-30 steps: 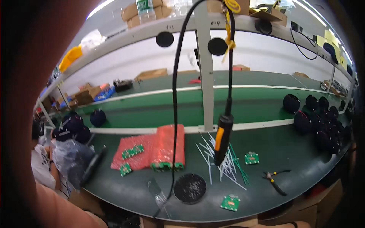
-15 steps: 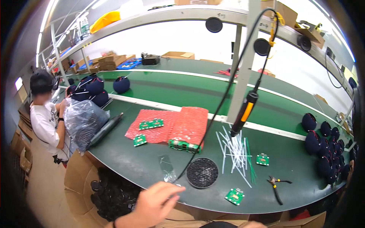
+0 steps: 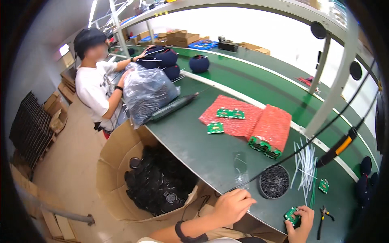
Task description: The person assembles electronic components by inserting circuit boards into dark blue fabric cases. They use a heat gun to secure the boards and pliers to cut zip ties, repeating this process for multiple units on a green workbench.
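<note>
My right hand (image 3: 302, 225) has thumb and fingers on a small green circuit board (image 3: 291, 215) near the table's front edge. My left hand (image 3: 234, 205) is at the same edge, fingers curled together; whether anything small is between them is hidden. Close to its fingertips lie a clear plastic bag (image 3: 240, 164) and a black cable (image 3: 259, 175). A round dish of small black parts (image 3: 274, 182) sits between the two hands. Beside the right hand are black-and-yellow pliers (image 3: 322, 220) and another green board (image 3: 323, 186).
White and green strips (image 3: 304, 164) lie beyond the dish. A screwdriver (image 3: 338, 150) hangs on a cable. Red bubble wrap (image 3: 243, 125) carries boards. On the left, a carton (image 3: 111, 178) contains black round parts; a person (image 3: 95, 77) handles a plastic-wrapped bundle (image 3: 148, 91).
The view has swung left, shifting the table to the right. My right hand has come into view and taken hold of the board near the edge. More of the left forearm shows.
</note>
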Motion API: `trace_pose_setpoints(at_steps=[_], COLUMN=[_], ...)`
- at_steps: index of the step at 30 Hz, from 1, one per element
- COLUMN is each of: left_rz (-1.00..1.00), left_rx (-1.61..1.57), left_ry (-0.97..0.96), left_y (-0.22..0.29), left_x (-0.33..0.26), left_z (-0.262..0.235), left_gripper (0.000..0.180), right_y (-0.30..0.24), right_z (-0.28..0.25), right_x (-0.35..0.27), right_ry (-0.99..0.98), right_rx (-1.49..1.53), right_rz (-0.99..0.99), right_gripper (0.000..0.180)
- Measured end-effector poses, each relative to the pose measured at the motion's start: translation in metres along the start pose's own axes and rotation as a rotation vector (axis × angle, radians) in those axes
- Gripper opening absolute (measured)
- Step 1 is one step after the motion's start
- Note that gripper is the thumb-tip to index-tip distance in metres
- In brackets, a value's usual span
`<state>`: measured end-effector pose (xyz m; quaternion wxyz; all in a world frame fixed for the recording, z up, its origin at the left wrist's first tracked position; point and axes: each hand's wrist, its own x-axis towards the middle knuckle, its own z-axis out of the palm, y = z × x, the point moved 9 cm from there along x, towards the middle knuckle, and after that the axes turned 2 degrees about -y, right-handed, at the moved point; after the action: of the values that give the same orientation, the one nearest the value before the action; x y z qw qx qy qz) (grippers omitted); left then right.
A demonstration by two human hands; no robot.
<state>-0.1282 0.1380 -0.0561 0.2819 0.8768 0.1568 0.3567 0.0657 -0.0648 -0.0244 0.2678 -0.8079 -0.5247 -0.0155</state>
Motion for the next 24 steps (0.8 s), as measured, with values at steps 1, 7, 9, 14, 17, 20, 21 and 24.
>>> trace_pose_setpoints(at_steps=[1,7,9,14,17,20,21,24], left_rz=[0.012,-0.015,0.023,-0.075,-0.451,-0.749,-0.679,-0.812], left_rx=[-0.007,-0.023,-0.068,-0.381,-0.554,-0.987,-1.008,-0.876], left_ry=[-0.009,0.025,0.016,-0.054,0.019,0.399,0.494,0.682], left_y=[0.0,-0.003,-0.002,-0.019,-0.035,-0.074,-0.09,-0.189], left_x=[-0.002,-0.01,-0.006,-0.014,-0.035,-0.074,-0.075,-0.113], left_z=[0.001,-0.001,-0.003,-0.017,-0.078,-0.173,-0.21,-0.295], left_gripper=[0.021,0.016,0.016,0.014,0.02,0.021,0.019,0.019], right_y=[-0.002,-0.007,-0.004,-0.007,-0.007,-0.013,-0.011,-0.016], right_z=[0.002,0.004,0.003,0.003,0.006,0.007,0.007,0.008], right_x=[0.002,0.005,0.004,0.005,0.004,0.008,0.006,0.002], right_ry=[-0.002,0.001,0.005,-0.015,-0.034,-0.034,-0.038,-0.026], right_rx=[0.007,0.012,0.031,0.019,0.014,-0.028,-0.053,-0.089], right_rz=[-0.018,-0.052,-0.05,-0.069,-0.032,-0.096,-0.079,-0.09], right_gripper=[0.042,0.036,0.035,0.038,0.04,0.041,0.042,0.042])
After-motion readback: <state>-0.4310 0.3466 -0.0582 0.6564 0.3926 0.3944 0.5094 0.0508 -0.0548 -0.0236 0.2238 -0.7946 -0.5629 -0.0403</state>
